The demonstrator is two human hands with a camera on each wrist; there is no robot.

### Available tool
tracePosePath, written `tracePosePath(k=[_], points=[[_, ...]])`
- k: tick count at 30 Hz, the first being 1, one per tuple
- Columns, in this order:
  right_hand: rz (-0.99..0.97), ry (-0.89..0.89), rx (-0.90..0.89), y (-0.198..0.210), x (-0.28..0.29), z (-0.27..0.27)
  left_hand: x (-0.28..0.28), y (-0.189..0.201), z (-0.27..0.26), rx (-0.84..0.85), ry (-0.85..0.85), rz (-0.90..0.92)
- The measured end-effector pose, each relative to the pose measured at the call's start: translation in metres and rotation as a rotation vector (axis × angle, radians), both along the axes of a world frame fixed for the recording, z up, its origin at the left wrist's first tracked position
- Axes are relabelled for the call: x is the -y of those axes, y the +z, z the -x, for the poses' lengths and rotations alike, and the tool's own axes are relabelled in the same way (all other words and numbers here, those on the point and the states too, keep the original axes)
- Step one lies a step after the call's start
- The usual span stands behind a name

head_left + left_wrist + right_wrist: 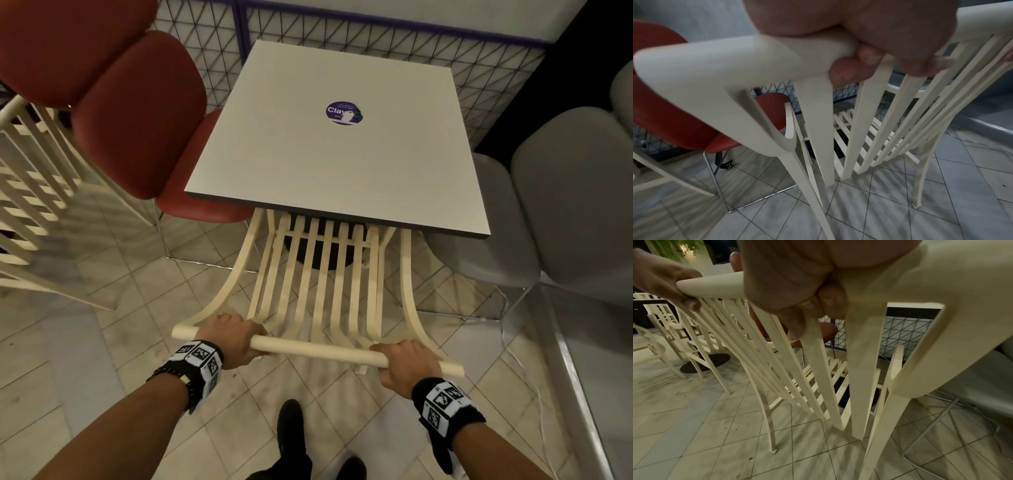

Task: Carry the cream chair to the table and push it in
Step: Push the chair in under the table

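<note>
The cream chair (322,284) with a slatted back stands at the near edge of the square grey table (335,154), its seat partly hidden under the tabletop. My left hand (229,337) grips the left part of the chair's top rail (315,351), and my right hand (406,365) grips the right part. In the left wrist view my fingers (844,68) curl under the cream chair's rail (735,65). The right wrist view shows my right fingers (818,305) wrapped round the rail (920,280), with my left hand (663,277) further along.
A red padded chair (137,113) stands at the table's left side, a grey one (565,205) at its right. Another cream slatted chair (34,192) is at the far left. A wire mesh fence (411,31) runs behind the table. The floor is tiled.
</note>
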State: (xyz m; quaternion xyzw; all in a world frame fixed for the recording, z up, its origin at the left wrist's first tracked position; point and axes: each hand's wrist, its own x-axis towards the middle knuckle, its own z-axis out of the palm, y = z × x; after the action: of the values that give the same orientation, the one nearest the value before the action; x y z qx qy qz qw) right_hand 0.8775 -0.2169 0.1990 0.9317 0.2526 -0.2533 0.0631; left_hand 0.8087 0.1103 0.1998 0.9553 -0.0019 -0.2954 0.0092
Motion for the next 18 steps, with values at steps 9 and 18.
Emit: tracePosePath(k=[9, 18], points=[[-0.013, -0.073, 0.039, 0.015, -0.003, -0.026, 0.01, 0.004, -0.031, 0.052, 0.062, 0.027], [-0.006, -0.021, 0.058, 0.003, -0.003, -0.044, 0.003, -0.003, -0.045, 0.051, 0.026, 0.014]])
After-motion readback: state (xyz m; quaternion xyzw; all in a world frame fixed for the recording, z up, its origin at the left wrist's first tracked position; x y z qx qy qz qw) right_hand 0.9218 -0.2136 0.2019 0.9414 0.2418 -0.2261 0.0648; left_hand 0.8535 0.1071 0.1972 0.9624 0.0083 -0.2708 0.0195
